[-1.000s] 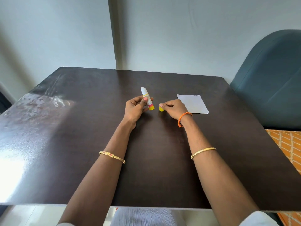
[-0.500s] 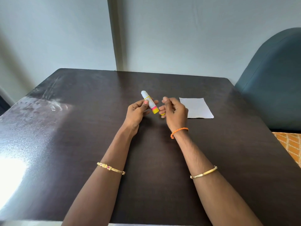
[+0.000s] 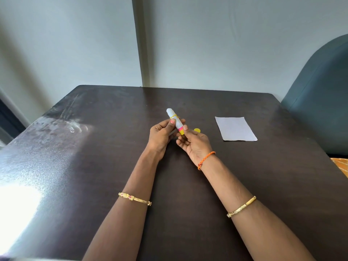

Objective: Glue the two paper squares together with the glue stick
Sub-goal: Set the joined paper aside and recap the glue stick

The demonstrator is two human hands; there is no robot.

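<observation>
Since half a second ago, the right hand [image 3: 195, 146] has turned palm-up and closed in on the lower end of the glue stick [image 3: 175, 122], and a small yellow cap [image 3: 197, 130] that the hand covered before now lies in the open on the dark table [image 3: 94, 166].

The glue stick is the landmark here. It is held above the middle of the table, tilted, with its white end pointing up and away from the person and its yellow-and-pink base pointing down toward them. The left hand [image 3: 162, 135] grips the stick's body from the left, fingers curled round it and the thumb pressed on the label. The right hand pinches the stick's base from the right, thumb tip against the pink band, other fingers curled beneath.

The yellow cap rests on the table just right of the stick's base, close beside the right thumb. Well to the right of the stick lies white paper [image 3: 235, 129], flat on the table; whether it is one sheet or two stacked squares cannot be told.

An orange cord bracelet [image 3: 206, 160] circles the right wrist. A blue-grey chair [image 3: 320, 102] stands far right of the stick, beyond the table's edge.
</observation>
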